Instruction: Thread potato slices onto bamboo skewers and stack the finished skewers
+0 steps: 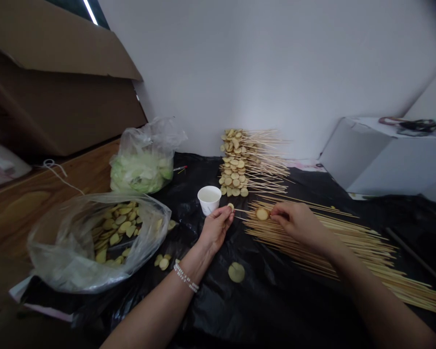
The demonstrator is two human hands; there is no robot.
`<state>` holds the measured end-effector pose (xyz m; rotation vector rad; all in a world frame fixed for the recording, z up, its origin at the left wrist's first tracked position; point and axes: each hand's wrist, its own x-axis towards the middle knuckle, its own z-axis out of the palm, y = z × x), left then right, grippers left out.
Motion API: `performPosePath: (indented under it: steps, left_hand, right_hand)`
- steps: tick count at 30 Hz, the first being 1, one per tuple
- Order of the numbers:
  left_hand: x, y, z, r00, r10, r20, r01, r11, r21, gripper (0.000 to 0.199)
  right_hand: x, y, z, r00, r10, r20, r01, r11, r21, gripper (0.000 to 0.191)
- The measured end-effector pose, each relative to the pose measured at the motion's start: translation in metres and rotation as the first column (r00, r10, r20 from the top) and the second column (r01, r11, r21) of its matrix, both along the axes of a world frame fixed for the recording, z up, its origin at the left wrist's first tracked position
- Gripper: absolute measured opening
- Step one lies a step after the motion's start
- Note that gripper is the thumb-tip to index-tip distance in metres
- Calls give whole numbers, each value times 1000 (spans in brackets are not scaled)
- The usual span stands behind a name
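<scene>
My left hand (218,225), a beaded bracelet at its wrist, pinches a small pale slice (231,207), which looks like potato. From those fingertips a thin bamboo skewer (242,211) runs right, toward my other hand. My right hand (288,218) is closed over the bundle of loose skewers (334,237), its fingertips seeming to grip a skewer. Right at these fingertips is a larger round slice (262,214); whether it is threaded or just lies there, I cannot tell. A white paper cup (209,199) stands behind my left hand.
Loaded skewers (235,165) are piled by the wall. At left lie an opened plastic bag (68,261) of slices and a tied bag (141,169) of pale green pieces. Loose slices (236,272) rest on black plastic sheeting (210,310). A cardboard box (57,97) stands behind.
</scene>
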<state>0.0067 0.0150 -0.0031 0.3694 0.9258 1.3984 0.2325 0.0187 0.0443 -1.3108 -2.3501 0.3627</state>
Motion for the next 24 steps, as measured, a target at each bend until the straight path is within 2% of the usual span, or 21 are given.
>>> performPosePath:
  steps: [3,7,17,20,24]
  left_hand:
    - [0,1,0,1000,8,-2,-8,1000,-6,4]
    - [0,1,-1,1000,13,-7,-13,1000,6,5]
    - [-1,1,-5,999,-8,-35,10,999,40,13]
    - [-2,2,-6,999,-10,-40,12,999,35,13]
    - [-2,1,-4,999,-18,-48,19,1000,17,12]
  right_hand:
    - [-2,-4,-1,995,8,103,-17,996,88,22]
    - [-4,-7,-5,976,-3,218,-25,992,126,25]
    - [-9,-12,-5,980,-20,200,-47,944,327,16]
    - [-9,-12,-8,976,-13,218,-57,948,314,15]
    - [-7,-10,-7,980,23,197,-61,980,187,19]
